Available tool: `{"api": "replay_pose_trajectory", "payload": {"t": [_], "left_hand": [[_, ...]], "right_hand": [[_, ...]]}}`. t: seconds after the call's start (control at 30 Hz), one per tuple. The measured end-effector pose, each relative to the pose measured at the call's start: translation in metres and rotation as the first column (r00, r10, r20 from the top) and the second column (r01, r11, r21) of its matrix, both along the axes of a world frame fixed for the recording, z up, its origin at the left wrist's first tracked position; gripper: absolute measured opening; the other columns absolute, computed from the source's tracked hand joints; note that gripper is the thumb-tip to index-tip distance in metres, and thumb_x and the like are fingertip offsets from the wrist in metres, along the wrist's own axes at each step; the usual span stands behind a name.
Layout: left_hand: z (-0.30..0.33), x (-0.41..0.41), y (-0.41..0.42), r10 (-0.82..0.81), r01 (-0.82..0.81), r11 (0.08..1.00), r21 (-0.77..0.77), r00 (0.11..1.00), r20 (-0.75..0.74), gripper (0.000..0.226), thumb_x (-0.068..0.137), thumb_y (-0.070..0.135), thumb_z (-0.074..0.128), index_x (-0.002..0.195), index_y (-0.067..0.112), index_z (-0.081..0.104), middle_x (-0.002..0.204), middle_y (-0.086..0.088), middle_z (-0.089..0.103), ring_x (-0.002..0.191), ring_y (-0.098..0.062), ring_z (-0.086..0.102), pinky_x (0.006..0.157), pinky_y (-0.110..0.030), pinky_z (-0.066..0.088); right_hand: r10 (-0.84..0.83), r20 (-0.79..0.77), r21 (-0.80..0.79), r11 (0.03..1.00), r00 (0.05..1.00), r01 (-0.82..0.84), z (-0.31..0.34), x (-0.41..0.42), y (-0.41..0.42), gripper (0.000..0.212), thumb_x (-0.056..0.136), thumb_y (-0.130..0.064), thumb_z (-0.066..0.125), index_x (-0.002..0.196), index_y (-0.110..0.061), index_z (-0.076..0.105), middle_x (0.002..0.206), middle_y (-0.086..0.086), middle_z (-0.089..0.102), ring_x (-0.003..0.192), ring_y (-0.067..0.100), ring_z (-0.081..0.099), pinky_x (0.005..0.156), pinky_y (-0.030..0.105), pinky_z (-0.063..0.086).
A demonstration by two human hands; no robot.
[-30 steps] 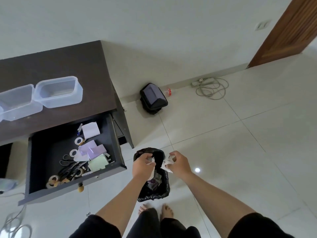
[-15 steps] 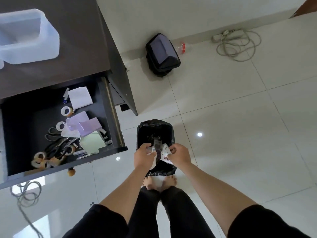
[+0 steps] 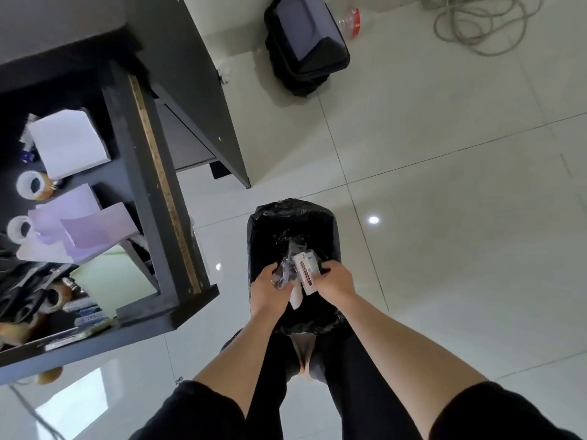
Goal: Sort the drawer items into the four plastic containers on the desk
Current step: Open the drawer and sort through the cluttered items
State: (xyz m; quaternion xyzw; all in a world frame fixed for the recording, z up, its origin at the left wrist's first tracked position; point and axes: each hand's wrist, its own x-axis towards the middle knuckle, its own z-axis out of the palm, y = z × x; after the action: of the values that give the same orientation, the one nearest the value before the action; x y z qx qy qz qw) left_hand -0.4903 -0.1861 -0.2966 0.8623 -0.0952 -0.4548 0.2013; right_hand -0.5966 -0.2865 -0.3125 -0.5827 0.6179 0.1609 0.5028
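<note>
Both hands have sunk closer to the black-lined waste bin since half a second ago, and the view has tipped further down, so the clear plastic containers that showed at the upper left have slipped out of frame. At centre frame the left hand has its grip closed on a crumpled piece of clear plastic wrapping, while the right hand pinches a small white packet with red print; the two are held touching, directly over the bin's mouth, probably so that torn packaging falls into the liner and not on the pale tiled floor. It looks as though the person is stripping the wrapper off before the contents get sorted. The rest of the task's things wait at the left of the frame in the open dark wooden drawer: a white paper pad, lilac sticky notes, a pale green note pad, two rolls of tape and black-handled scissors. The drawer stands pulled out under the dark worktop, within easy reach of the left arm. What the packet holds cannot be made out.
</note>
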Motion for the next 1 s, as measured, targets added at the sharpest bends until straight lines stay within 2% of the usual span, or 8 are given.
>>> {"api": "replay_pose_trajectory", "payload": {"t": [0.13, 0.23, 0.33, 0.47, 0.57, 0.67, 0.8, 1.0], "left_hand": [[-0.009, 0.004, 0.004, -0.007, 0.007, 1.0, -0.002, 1.0, -0.003, 0.067, 0.084, 0.036, 0.067, 0.143, 0.026, 0.037, 0.137, 0.003, 0.052, 0.124, -0.017, 0.05, 0.098, -0.03, 0.042], [0.0, 0.006, 0.005, -0.013, 0.013, 1.0, 0.008, 1.0, 0.006, 0.063, 0.087, 0.038, 0.062, 0.143, 0.026, 0.036, 0.141, 0.002, 0.049, 0.129, -0.019, 0.046, 0.103, -0.036, 0.044], [0.025, 0.004, 0.006, -0.01, 0.01, 1.0, -0.01, 1.0, 0.003, 0.06, 0.089, 0.038, 0.059, 0.143, 0.025, 0.036, 0.143, 0.001, 0.047, 0.13, -0.019, 0.046, 0.103, -0.036, 0.044], [0.073, -0.003, 0.007, -0.03, 0.03, 0.999, -0.045, 1.0, 0.003, 0.058, 0.09, 0.039, 0.056, 0.143, 0.024, 0.037, 0.142, 0.0, 0.047, 0.129, -0.019, 0.047, 0.102, -0.035, 0.044], [0.118, -0.009, 0.008, -0.055, 0.057, 0.995, -0.08, 0.998, 0.03, 0.053, 0.091, 0.037, 0.055, 0.14, 0.021, 0.041, 0.139, -0.001, 0.05, 0.127, -0.02, 0.048, 0.102, -0.034, 0.044], [0.163, -0.014, 0.011, -0.09, 0.097, 0.988, -0.118, 0.994, 0.061, 0.043, 0.092, 0.033, 0.054, 0.133, 0.019, 0.048, 0.13, -0.003, 0.056, 0.119, -0.019, 0.053, 0.095, -0.029, 0.043], [0.215, -0.014, 0.017, -0.109, 0.126, 0.979, -0.159, 0.988, 0.112, 0.036, 0.093, 0.03, 0.052, 0.128, 0.019, 0.053, 0.125, 0.0, 0.057, 0.112, -0.014, 0.055, 0.092, -0.024, 0.045], [0.268, 0.001, 0.031, -0.017, 0.073, 0.973, -0.221, 0.969, 0.247, 0.024, 0.092, 0.028, 0.051, 0.114, 0.02, 0.058, 0.107, 0.003, 0.062, 0.099, -0.015, 0.059, 0.081, -0.026, 0.049]], "right_hand": [[-0.084, -0.051, 0.048, 0.995, 0.995, 0.087, -0.012, -0.002, -0.002, 0.039, 0.096, -0.027, 0.048, 0.132, -0.011, 0.051, 0.125, 0.008, 0.058, 0.107, 0.024, 0.06, 0.082, 0.026, 0.043], [-0.118, -0.051, 0.092, 0.988, 0.992, 0.122, -0.009, -0.007, 0.001, 0.015, 0.095, -0.024, 0.045, 0.085, -0.024, 0.056, 0.085, -0.002, 0.052, 0.065, 0.012, 0.05, 0.068, 0.024, 0.037], [-0.125, -0.072, 0.099, 0.986, 0.99, 0.132, 0.015, -0.01, 0.004, 0.013, 0.093, -0.015, 0.043, 0.084, -0.019, 0.051, 0.102, 0.006, 0.06, 0.091, 0.024, 0.06, 0.072, 0.028, 0.039], [0.011, -0.098, 0.117, 0.993, 0.995, 0.001, 0.055, -0.012, 0.013, 0.028, 0.092, -0.011, 0.041, 0.065, -0.018, 0.043, 0.071, 0.0, 0.045, 0.064, 0.017, 0.045, 0.059, 0.026, 0.04], [-0.024, -0.092, 0.179, 0.983, 0.995, 0.04, 0.095, -0.01, 0.02, 0.016, 0.094, -0.02, 0.048, 0.1, -0.011, 0.059, 0.1, 0.008, 0.062, 0.087, 0.021, 0.059, 0.079, 0.031, 0.051], [0.14, -0.089, 0.192, 0.974, 0.986, -0.121, 0.144, -0.005, 0.028, 0.04, 0.095, -0.021, 0.052, 0.129, -0.001, 0.046, 0.132, 0.014, 0.055, 0.118, 0.031, 0.054, 0.092, 0.035, 0.046], [0.034, -0.066, 0.16, 0.987, 0.997, -0.023, 0.194, 0.005, 0.035, 0.034, 0.097, -0.024, 0.042, 0.123, -0.006, 0.054, 0.101, 0.008, 0.071, 0.078, 0.02, 0.07, 0.07, 0.03, 0.05], [0.027, 0.157, -0.104, 0.995, 0.987, -0.01, 0.257, 0.022, 0.038, 0.03, 0.093, -0.026, 0.048, 0.065, -0.014, 0.053, 0.06, 0.0, 0.056, 0.054, 0.016, 0.053, 0.056, 0.027, 0.04]]}}
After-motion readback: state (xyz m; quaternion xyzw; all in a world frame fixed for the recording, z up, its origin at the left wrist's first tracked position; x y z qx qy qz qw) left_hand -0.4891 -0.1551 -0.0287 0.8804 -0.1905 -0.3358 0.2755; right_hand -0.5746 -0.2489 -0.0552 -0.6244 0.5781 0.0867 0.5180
